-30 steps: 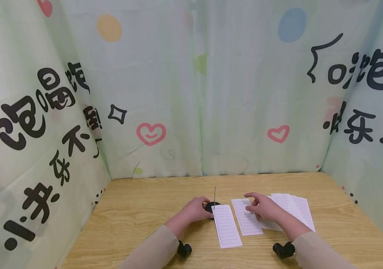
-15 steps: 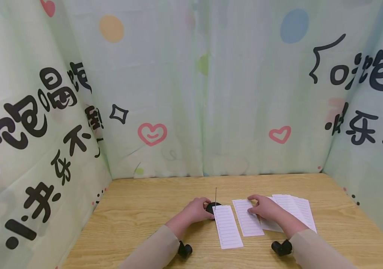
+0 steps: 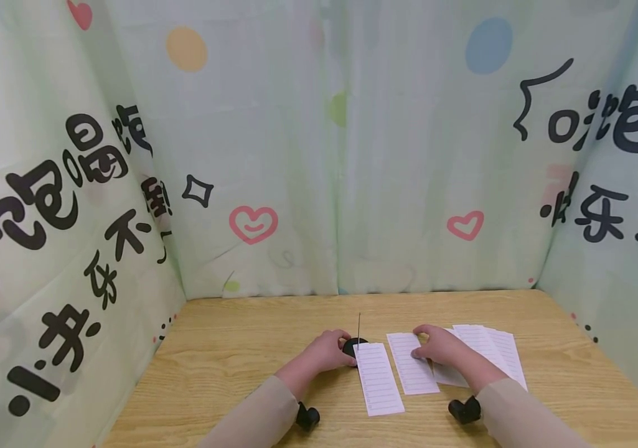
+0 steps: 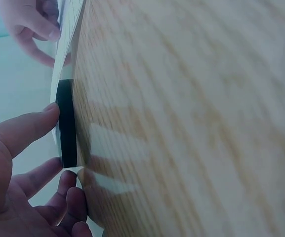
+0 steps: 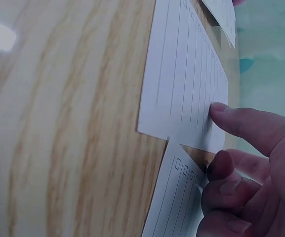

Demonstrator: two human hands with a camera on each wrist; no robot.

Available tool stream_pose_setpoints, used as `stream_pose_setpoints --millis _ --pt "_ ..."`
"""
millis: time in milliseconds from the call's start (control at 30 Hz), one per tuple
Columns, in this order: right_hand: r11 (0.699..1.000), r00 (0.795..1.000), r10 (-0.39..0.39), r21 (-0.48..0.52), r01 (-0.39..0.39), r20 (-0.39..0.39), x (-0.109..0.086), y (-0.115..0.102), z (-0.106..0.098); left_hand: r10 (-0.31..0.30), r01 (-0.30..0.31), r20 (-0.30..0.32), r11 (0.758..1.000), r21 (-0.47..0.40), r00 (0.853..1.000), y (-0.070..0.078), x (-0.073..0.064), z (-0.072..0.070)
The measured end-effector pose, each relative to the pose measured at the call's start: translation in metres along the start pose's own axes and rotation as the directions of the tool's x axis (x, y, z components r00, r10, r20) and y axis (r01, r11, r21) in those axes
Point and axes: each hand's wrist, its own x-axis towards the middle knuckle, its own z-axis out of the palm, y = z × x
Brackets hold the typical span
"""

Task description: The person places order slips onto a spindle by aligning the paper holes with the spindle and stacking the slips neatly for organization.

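My left hand [image 3: 327, 350] holds the round black base [image 3: 349, 344] of a paper spike between thumb and fingers. Its thin upright needle [image 3: 359, 326] rises from the base. One lined paper slip [image 3: 379, 381] has its top left corner at the spike; whether the needle pierces it I cannot tell. To its right, my right hand [image 3: 439, 346] touches another lined slip [image 3: 412, 367] lying on the table. In the right wrist view, the thumb [image 5: 221, 109] rests on that slip [image 5: 182, 74], with the other fingers partly curled beside it.
More overlapping lined slips [image 3: 489, 348] fan out under and right of the right hand, one partly hidden by the forearm. The wooden table [image 3: 229, 348] is bordered by printed curtains [image 3: 274, 149] at the back and both sides. Black wrist cameras [image 3: 308, 416] sit on both wrists.
My right hand has come down slightly onto the slip and its fingers have drawn a little closer together. The left hand keeps its hold on the spike's base.
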Motion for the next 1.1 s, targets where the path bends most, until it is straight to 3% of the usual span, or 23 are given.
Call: stream_pose_setpoints --millis 767,1100 --pt "0.999 1.0 0.028 -0.026 -0.028 -0.01 0.0032 -0.0032 0.0028 0.0 0.0 -0.004 1.0 0.019 1.0 0.0011 -0.0004 -0.0003" --pt "1.0 0.998 -0.024 -0.011 0.023 -0.062 0.0015 -0.004 0.0082 -0.002 0.002 -0.005 1.0 0.02 1.0 0.0015 -0.0007 -0.0003"
